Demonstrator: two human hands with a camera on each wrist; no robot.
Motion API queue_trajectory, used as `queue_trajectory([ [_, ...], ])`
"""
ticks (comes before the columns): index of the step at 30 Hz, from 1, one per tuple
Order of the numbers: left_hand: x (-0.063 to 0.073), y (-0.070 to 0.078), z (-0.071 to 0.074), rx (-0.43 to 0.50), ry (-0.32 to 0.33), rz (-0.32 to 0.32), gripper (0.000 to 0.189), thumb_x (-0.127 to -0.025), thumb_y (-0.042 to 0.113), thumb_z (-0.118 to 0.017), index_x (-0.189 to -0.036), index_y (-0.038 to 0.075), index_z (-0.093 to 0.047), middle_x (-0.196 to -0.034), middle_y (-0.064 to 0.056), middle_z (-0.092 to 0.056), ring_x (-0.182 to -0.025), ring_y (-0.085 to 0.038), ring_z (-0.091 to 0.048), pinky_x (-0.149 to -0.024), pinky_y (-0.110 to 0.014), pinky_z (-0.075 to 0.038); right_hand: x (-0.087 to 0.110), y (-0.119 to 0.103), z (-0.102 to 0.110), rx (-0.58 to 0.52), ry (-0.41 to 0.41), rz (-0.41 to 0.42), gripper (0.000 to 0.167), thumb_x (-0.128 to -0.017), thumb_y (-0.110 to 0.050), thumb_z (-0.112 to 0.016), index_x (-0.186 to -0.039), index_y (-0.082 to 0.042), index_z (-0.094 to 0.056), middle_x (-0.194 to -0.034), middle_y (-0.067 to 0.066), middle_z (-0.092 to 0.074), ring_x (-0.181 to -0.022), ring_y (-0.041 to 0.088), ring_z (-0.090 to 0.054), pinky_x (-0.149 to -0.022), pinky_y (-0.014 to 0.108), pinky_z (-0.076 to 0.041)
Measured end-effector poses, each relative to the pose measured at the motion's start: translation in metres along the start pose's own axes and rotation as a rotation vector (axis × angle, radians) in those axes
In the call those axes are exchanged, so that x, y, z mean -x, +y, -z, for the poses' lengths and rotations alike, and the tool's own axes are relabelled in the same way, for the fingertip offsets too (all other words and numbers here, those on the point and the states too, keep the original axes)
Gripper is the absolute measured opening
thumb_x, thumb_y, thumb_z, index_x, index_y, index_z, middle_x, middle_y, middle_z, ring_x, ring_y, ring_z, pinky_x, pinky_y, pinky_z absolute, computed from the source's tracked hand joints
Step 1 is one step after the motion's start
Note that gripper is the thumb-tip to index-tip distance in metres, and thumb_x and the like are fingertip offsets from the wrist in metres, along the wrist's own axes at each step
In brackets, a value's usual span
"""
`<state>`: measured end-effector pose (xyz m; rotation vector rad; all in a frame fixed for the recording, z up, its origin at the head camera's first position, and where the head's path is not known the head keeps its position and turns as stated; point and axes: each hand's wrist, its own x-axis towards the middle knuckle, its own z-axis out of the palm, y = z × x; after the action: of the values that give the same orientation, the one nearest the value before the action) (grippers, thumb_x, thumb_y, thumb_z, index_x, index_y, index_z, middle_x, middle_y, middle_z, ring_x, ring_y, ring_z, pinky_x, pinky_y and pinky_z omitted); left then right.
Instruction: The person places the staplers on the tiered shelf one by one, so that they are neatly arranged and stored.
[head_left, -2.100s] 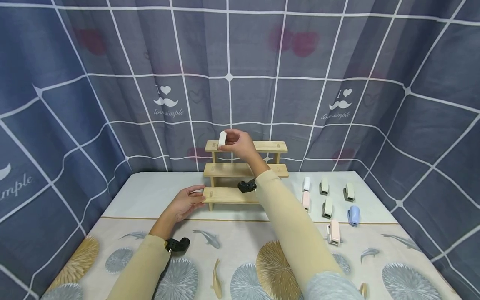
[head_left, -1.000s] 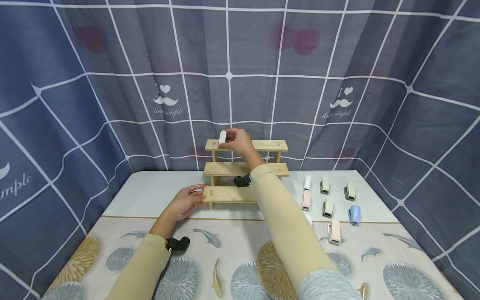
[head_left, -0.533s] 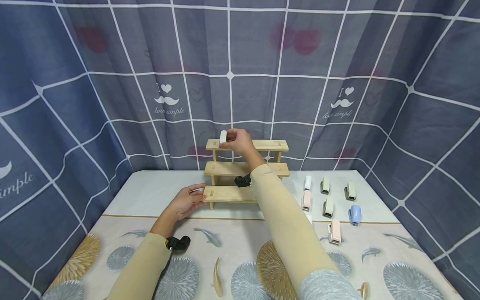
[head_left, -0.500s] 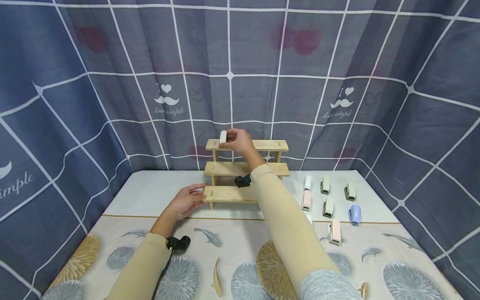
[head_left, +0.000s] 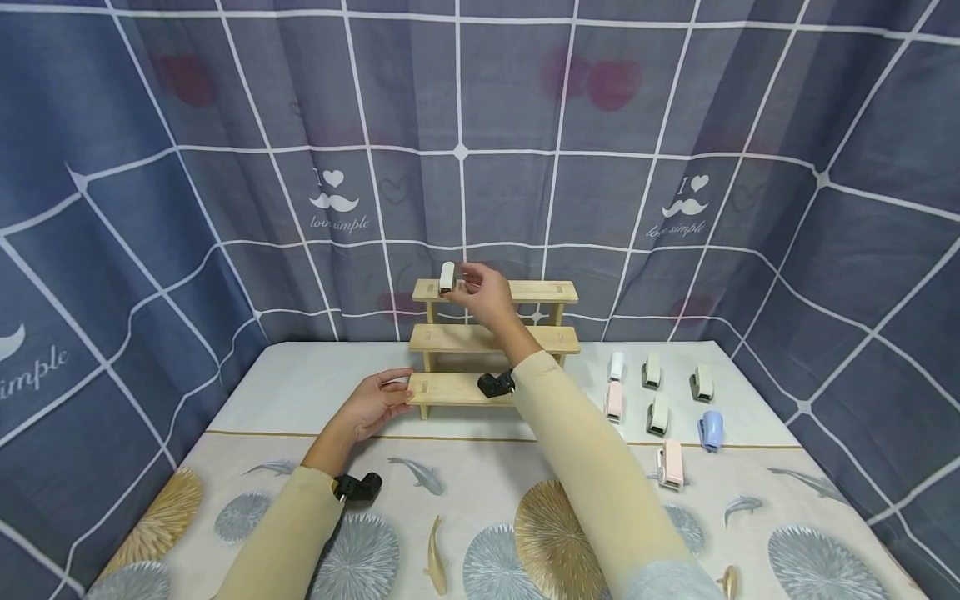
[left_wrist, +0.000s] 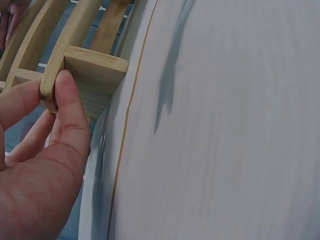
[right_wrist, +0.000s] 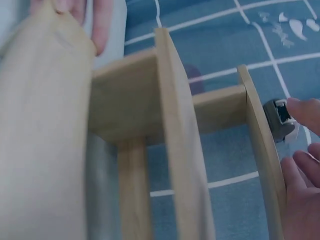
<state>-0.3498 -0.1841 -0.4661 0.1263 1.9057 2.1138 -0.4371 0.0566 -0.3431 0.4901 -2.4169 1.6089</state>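
Note:
A small stapler, white on top with a grey base, stands upright at the left end of the top step of a three-tier wooden display stand. My right hand is just right of it, fingers spread apart and eased off its sides. In the right wrist view, the stapler's metal front faces the camera, one fingertip close to it. Thumb and fingers of my left hand pinch the left end of the lowest step; the left wrist view shows this board end between them.
On the table's right stand several more small staplers: a white one, pink ones such as this front one, pale green ones including this one, and a blue one. A checked curtain hangs behind the stand.
My right hand has loosened its grip on the stapler and shifted slightly right, so more of the stapler shows on the top step. My left hand has stayed on the lowest step.

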Motion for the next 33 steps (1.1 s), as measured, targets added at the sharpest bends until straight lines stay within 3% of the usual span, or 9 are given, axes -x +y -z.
queue_trajectory([
  [7, 0.0, -0.002, -0.001, -0.009, 0.001, -0.002, 0.062, -0.099, -0.008, -0.057, -0.155, -0.01, -0.031, -0.1, -0.001, -0.068, -0.085, -0.009, -0.07, -0.08, -0.023, -0.063, 0.034, 0.007, 0.012, -0.167, 0.025, 0.009, 0.065, -0.086, -0.02, -0.084, -0.143, -0.004, -0.057, -0.142, 0.019, -0.061, -0.128, 0.033, -0.064, -0.105, 0.036, -0.057],
  [18, -0.001, -0.006, -0.002, -0.005, 0.012, 0.005, 0.063, -0.098, -0.008, -0.059, -0.155, -0.009, -0.032, -0.1, -0.001, -0.068, -0.085, -0.009, -0.069, -0.079, -0.022, -0.063, 0.102, 0.023, 0.04, -0.242, 0.053, 0.041, 0.052, -0.086, -0.018, -0.084, -0.133, -0.006, -0.066, -0.135, 0.013, -0.066, -0.128, 0.034, -0.062, -0.105, 0.03, -0.057],
  [23, 0.0, -0.004, -0.002, -0.001, 0.002, 0.001, 0.063, -0.099, -0.008, -0.058, -0.155, -0.009, -0.031, -0.099, 0.0, -0.068, -0.085, -0.009, -0.069, -0.08, -0.023, -0.063, 0.141, 0.034, 0.062, -0.291, 0.066, 0.009, 0.049, -0.087, -0.018, -0.084, -0.131, -0.005, -0.067, -0.139, 0.019, -0.063, -0.128, 0.03, -0.063, -0.1, 0.023, -0.058],
  [33, -0.001, -0.002, -0.001, -0.016, 0.009, 0.003, 0.062, -0.1, -0.006, -0.058, -0.156, -0.008, -0.032, -0.099, 0.0, -0.066, -0.085, -0.009, -0.069, -0.08, -0.022, -0.063, 0.205, 0.054, 0.108, -0.219, 0.105, -0.027, 0.049, -0.09, -0.017, -0.081, -0.133, 0.0, -0.064, -0.137, 0.016, -0.064, -0.126, 0.026, -0.063, -0.098, 0.021, -0.058],
])
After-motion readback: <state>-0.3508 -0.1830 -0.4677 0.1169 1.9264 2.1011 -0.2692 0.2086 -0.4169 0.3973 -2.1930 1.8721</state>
